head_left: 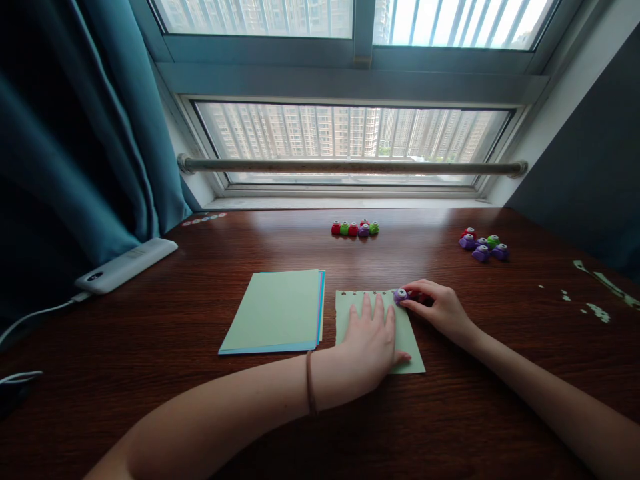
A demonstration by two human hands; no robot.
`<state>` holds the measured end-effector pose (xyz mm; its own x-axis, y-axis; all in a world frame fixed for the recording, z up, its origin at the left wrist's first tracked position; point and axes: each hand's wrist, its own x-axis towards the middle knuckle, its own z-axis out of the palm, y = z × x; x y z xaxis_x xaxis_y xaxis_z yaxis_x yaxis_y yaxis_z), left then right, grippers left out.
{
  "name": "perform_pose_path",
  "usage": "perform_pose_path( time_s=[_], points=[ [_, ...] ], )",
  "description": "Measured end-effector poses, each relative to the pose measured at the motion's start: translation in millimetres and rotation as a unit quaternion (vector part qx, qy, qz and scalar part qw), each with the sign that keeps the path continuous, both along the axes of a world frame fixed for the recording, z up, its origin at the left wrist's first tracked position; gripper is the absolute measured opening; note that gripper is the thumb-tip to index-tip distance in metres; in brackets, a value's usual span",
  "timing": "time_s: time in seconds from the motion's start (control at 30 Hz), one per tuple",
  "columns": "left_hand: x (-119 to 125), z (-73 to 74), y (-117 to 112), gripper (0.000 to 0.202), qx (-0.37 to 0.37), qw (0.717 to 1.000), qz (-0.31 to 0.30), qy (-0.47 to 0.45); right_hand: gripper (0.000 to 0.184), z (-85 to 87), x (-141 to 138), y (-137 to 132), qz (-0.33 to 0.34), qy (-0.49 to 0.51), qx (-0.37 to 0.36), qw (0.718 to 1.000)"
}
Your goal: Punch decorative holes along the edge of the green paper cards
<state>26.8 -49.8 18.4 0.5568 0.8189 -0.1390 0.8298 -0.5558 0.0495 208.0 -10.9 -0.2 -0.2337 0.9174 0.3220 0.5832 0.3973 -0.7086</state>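
Note:
A light green paper sheet point(411, 343) lies on the dark wooden desk point(200, 400), with a row of small punched holes along its far edge. My left hand point(370, 340) rests flat on the sheet, fingers stretched out. My right hand point(435, 308) pinches a small purple paper punch point(400, 294) sitting at the sheet's far right corner.
A stack of green and blue paper point(277, 310) lies left of the sheet. Red, green and purple punches point(355, 229) sit at the back centre, more punches point(484, 245) at back right. Paper scraps point(597, 310) lie far right. A white power bank point(125, 265) with cable sits left, beside a teal curtain point(75, 133).

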Motion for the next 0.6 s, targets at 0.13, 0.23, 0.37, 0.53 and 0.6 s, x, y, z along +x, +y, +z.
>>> perform_pose_path(
  time_s=[0.13,0.23,0.37,0.53,0.6],
  points=[
    [-0.7,-2.7,0.8,0.081,0.023,1.000,-0.014,0.004,0.023,-0.3,-0.3,-0.7,0.004,-0.008,0.003,1.000],
    [-1.5,-0.6,0.6,0.082,0.024,0.999,-0.024,0.009,0.021,-0.6,-0.5,-1.2,0.007,-0.016,0.007,1.000],
    [-3.3,3.4,2.5,0.083,0.036,0.999,-0.041,0.000,0.030,-1.7,-0.4,-3.2,-0.002,-0.037,0.034,0.999],
    [-4.8,-0.2,17.3,0.069,0.128,0.989,-0.054,-0.060,0.034,-0.3,-1.6,-9.9,0.014,-0.147,0.140,0.979],
    [-5.3,-3.0,25.3,0.056,0.151,0.981,-0.080,-0.095,0.032,1.9,-2.7,-12.1,0.031,-0.200,0.165,0.965]
  ],
)
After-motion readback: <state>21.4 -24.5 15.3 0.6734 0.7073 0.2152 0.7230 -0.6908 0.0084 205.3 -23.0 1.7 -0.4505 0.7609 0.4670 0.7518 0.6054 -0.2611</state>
